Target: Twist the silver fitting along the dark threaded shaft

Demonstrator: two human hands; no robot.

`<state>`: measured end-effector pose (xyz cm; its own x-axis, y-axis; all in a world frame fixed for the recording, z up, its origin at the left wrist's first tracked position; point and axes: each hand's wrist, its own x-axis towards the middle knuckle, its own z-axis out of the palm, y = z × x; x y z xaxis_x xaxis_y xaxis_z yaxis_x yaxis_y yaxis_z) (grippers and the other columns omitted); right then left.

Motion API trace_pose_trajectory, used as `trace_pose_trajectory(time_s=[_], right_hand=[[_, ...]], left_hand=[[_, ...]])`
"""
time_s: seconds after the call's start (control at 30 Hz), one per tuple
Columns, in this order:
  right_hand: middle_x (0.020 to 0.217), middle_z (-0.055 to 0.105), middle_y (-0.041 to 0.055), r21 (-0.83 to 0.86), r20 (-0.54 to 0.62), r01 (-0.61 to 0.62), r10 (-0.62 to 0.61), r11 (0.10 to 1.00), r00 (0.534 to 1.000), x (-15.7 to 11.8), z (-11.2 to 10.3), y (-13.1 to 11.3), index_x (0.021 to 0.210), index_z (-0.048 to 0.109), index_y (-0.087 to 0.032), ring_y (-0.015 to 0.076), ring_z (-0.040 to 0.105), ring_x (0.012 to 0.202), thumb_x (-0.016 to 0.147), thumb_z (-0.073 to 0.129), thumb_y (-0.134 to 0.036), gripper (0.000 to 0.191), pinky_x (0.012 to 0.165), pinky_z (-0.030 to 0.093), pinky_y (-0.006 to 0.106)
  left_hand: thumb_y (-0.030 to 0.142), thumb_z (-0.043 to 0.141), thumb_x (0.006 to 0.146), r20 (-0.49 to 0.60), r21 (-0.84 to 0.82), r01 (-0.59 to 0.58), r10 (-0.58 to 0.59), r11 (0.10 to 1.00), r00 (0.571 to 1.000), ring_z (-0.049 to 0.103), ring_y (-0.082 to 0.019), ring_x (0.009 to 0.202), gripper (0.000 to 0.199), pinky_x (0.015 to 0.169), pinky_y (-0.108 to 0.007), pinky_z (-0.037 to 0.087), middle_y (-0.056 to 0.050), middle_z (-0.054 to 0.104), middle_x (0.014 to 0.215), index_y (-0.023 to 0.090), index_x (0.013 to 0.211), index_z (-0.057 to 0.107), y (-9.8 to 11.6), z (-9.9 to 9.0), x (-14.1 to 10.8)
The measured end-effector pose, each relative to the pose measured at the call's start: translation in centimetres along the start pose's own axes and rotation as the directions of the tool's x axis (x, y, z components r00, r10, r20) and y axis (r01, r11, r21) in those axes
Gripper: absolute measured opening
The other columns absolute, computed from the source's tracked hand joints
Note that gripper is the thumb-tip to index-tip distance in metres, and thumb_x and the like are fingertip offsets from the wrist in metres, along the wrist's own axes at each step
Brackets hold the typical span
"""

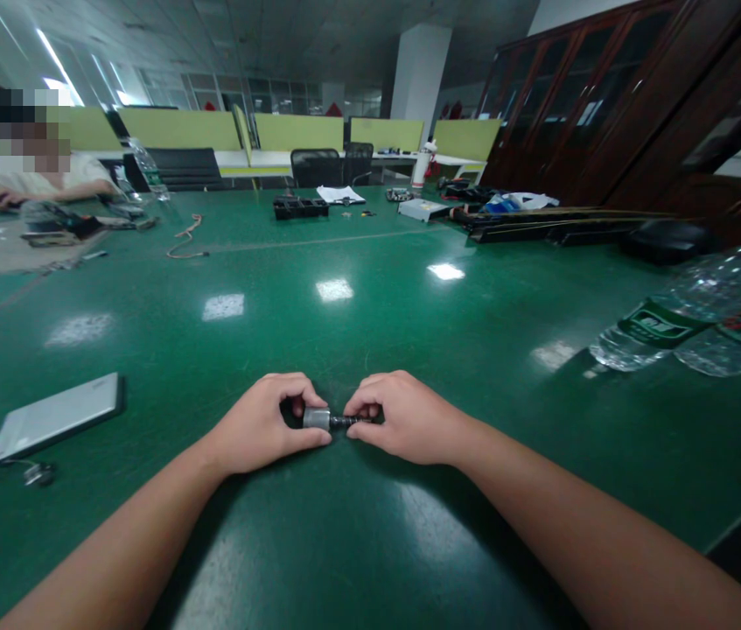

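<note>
Low over the green table (370, 332), near the centre of the head view, my left hand (271, 424) grips a short silver metal cylinder (317, 418) between thumb and fingers. A dark threaded rod (342, 422) extends rightward from the cylinder. The thumb and fingers of my right hand (400, 416) pinch the rod's far end, which they partly hide. Cylinder and rod lie in one line, roughly level. A narrow gap separates the two hands.
A silver power bank (59, 416) with a white cable lies at left. Two water bottles (659, 328) stand at right. Farther back are a black tray (300, 208), dark metal strips (541, 226) and a brown cord (187, 234). A person (48, 179) sits at the far left.
</note>
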<state>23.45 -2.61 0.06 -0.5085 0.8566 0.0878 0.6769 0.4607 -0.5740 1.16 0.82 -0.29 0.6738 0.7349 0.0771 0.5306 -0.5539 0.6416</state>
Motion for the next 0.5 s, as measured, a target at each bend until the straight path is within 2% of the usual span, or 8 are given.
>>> trace_pose_trajectory(time_s=[0.5], right_hand=[[0.078, 0.068, 0.0016, -0.009, 0.019, -0.011, 0.011, 1.0, 1.0, -0.12, -0.33, 0.16, 0.089, 0.075, -0.017, 0.0116, 0.057, 0.069, 0.077, 0.072, -0.019, 0.013, 0.063, 0.039, 0.023]], left_hand=[[0.029, 0.077, 0.073, 0.007, -0.004, 0.024, -0.024, 1.0, 1.0, 0.059, -0.016, 0.072, 0.018, 0.068, -0.027, 0.043, 0.0, 0.063, 0.078, 0.018, 0.083, 0.068, -0.03, 0.01, -0.04]])
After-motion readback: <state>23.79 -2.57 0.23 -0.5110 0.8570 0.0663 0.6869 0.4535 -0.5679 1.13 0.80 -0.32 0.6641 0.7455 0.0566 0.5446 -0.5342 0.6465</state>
